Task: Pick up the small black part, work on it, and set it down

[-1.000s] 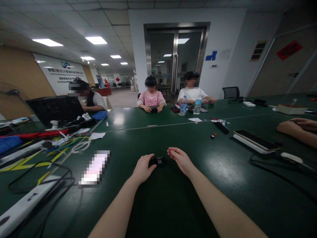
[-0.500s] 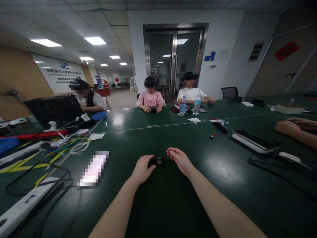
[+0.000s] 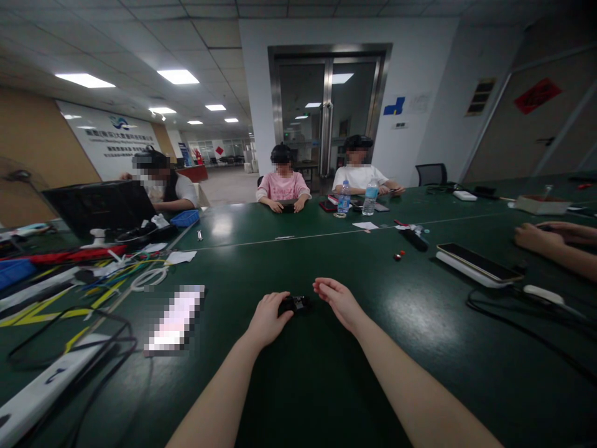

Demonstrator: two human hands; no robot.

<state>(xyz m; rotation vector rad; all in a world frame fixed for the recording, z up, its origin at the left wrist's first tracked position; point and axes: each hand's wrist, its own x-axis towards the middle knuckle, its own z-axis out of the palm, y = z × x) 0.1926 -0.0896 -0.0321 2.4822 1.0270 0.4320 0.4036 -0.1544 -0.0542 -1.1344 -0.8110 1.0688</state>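
Observation:
My left hand (image 3: 268, 318) rests on the green table (image 3: 321, 379) with its thumb and fingers closed round the left end of a small black object (image 3: 297, 303). Pale markings show on the object's upper face, but its kind is unclear. To the right of it, a small gap away, my right hand (image 3: 339, 302) is held with fingers curled and pressed together at the tips. Whatever those fingertips pinch, if anything, is too small to make out.
A bright phone-like slab (image 3: 176, 318) lies left of my hands, near cables and a white power strip (image 3: 51, 382). On the right are a phone (image 3: 478, 262) and a co-worker's hands (image 3: 541, 239). Across the table sit several people, with two water bottles (image 3: 370, 199).

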